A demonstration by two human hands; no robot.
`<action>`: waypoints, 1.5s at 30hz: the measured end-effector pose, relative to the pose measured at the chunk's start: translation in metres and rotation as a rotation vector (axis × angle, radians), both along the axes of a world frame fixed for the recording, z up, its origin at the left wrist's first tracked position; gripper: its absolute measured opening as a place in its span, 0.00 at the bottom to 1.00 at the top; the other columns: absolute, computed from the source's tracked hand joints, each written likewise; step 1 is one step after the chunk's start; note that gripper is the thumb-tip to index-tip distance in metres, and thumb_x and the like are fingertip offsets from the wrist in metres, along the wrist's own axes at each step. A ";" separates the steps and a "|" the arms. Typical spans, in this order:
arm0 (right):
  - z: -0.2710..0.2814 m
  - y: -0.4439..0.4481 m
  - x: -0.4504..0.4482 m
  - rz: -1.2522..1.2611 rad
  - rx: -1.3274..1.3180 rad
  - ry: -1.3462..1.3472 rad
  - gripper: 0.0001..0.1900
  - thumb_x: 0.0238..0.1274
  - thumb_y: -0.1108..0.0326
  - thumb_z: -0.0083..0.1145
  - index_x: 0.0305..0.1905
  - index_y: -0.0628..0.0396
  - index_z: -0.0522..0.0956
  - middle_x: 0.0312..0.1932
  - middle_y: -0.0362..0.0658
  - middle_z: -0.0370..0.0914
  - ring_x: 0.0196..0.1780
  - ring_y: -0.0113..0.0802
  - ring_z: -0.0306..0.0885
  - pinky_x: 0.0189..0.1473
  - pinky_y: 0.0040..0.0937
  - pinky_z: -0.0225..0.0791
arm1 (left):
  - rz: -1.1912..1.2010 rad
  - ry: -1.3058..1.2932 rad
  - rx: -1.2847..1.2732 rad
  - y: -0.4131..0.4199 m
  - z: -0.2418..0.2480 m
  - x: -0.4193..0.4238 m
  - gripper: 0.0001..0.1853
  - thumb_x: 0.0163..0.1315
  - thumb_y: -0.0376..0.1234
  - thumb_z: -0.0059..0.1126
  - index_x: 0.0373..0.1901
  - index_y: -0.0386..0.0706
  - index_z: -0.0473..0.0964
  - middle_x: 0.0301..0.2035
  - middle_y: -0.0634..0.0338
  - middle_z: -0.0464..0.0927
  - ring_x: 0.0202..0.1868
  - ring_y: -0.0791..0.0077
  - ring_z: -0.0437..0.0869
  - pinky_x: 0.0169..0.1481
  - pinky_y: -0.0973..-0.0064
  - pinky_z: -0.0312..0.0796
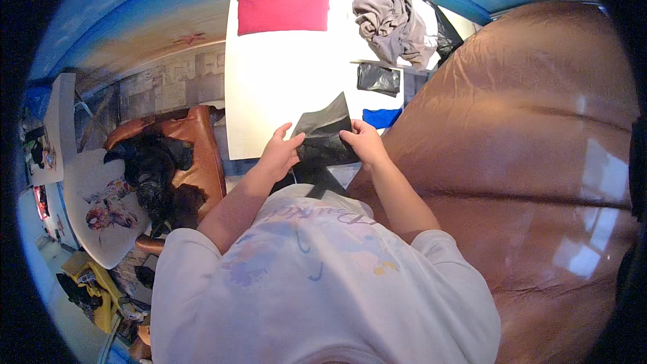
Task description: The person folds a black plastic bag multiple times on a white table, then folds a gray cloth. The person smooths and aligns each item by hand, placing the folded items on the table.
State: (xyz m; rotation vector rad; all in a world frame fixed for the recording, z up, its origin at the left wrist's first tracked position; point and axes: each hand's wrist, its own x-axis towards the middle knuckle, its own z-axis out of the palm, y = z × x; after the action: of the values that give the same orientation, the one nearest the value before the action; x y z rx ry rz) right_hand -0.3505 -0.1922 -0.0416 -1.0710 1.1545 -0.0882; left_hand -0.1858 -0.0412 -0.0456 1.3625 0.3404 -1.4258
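Note:
Between my hands, close to my body, is a black plastic bag or sheet (326, 136), its top corner pointing up. My left hand (284, 149) pinches its left edge between thumb and fingers. On the right edge, my right hand (363, 139) has the same kind of pinch. Beyond them a folded red garment (283, 10) lies at the far side of the white table (273, 76). A crumpled grey-brown garment (389, 23) lies at the far right. Nearer on the right are a folded black plastic bag (378, 79) and a folded blue cloth (381, 118).
A large brown leather couch (505, 136) fills the right side. At the left, a brown leather chair (204, 146) holds dark clothing (151, 172), beside a pale table (76, 197). More black plastic (447, 33) lies right of the grey-brown garment.

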 end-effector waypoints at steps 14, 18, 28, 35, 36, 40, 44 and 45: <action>0.148 -0.036 0.039 -0.070 -0.055 -0.529 0.25 0.69 0.78 0.59 0.69 0.61 0.68 0.45 0.44 0.86 0.45 0.24 0.82 0.47 0.21 0.73 | -0.062 -0.587 -0.334 -0.005 0.149 0.056 0.26 0.73 0.26 0.57 0.72 0.45 0.69 0.31 0.63 0.82 0.33 0.82 0.79 0.41 0.80 0.73; 0.164 -0.033 0.046 -0.021 -0.249 -0.461 0.26 0.69 0.77 0.61 0.69 0.59 0.68 0.38 0.39 0.84 0.39 0.19 0.78 0.40 0.19 0.68 | -0.064 -0.575 -0.375 -0.004 0.191 0.057 0.24 0.71 0.26 0.59 0.68 0.42 0.71 0.31 0.65 0.80 0.33 0.85 0.78 0.40 0.81 0.72; 0.211 0.016 0.084 -0.059 -0.484 -0.378 0.08 0.66 0.72 0.68 0.48 0.60 0.85 0.40 0.39 0.86 0.41 0.21 0.81 0.45 0.21 0.73 | -0.223 -0.828 -0.461 0.033 0.215 0.137 0.13 0.62 0.23 0.69 0.49 0.37 0.84 0.42 0.61 0.85 0.42 0.80 0.84 0.48 0.82 0.76; 0.229 0.042 0.105 -0.018 -0.765 -0.335 0.12 0.60 0.71 0.73 0.48 0.59 0.86 0.41 0.42 0.89 0.44 0.26 0.85 0.48 0.26 0.75 | -0.245 -0.901 -0.463 0.045 0.230 0.171 0.15 0.59 0.21 0.71 0.48 0.38 0.85 0.44 0.60 0.86 0.43 0.78 0.85 0.51 0.78 0.76; 0.233 0.046 0.105 -0.007 -0.794 -0.287 0.12 0.60 0.71 0.73 0.48 0.58 0.87 0.41 0.42 0.89 0.44 0.26 0.85 0.48 0.26 0.75 | -0.238 -0.920 -0.477 0.045 0.228 0.175 0.15 0.59 0.21 0.71 0.48 0.38 0.85 0.44 0.60 0.86 0.43 0.78 0.85 0.52 0.78 0.76; 0.252 0.054 0.104 0.041 -0.898 -0.125 0.13 0.58 0.69 0.75 0.48 0.56 0.88 0.40 0.43 0.89 0.42 0.27 0.86 0.47 0.27 0.75 | -0.257 -0.889 -0.543 0.042 0.226 0.182 0.14 0.60 0.21 0.71 0.48 0.37 0.85 0.44 0.60 0.86 0.43 0.78 0.84 0.51 0.79 0.76; 0.252 0.057 0.097 0.022 -0.952 -0.107 0.11 0.58 0.70 0.75 0.46 0.57 0.88 0.40 0.43 0.89 0.42 0.27 0.85 0.45 0.26 0.75 | -0.293 -0.859 -0.556 0.035 0.232 0.181 0.14 0.60 0.21 0.71 0.48 0.36 0.85 0.43 0.59 0.86 0.43 0.78 0.84 0.50 0.79 0.77; 0.248 0.056 0.094 0.017 -0.963 -0.117 0.11 0.58 0.71 0.74 0.46 0.57 0.88 0.40 0.42 0.89 0.42 0.25 0.84 0.44 0.25 0.74 | -0.299 -0.866 -0.555 0.034 0.235 0.180 0.14 0.60 0.22 0.71 0.48 0.36 0.85 0.43 0.59 0.86 0.43 0.78 0.84 0.50 0.79 0.77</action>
State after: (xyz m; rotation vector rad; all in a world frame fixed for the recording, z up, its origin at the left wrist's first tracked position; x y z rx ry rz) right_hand -0.2568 -0.1361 0.2068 -1.8816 0.9913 -0.7406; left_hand -0.0058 -0.0072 0.1890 1.4389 -0.7913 -0.9179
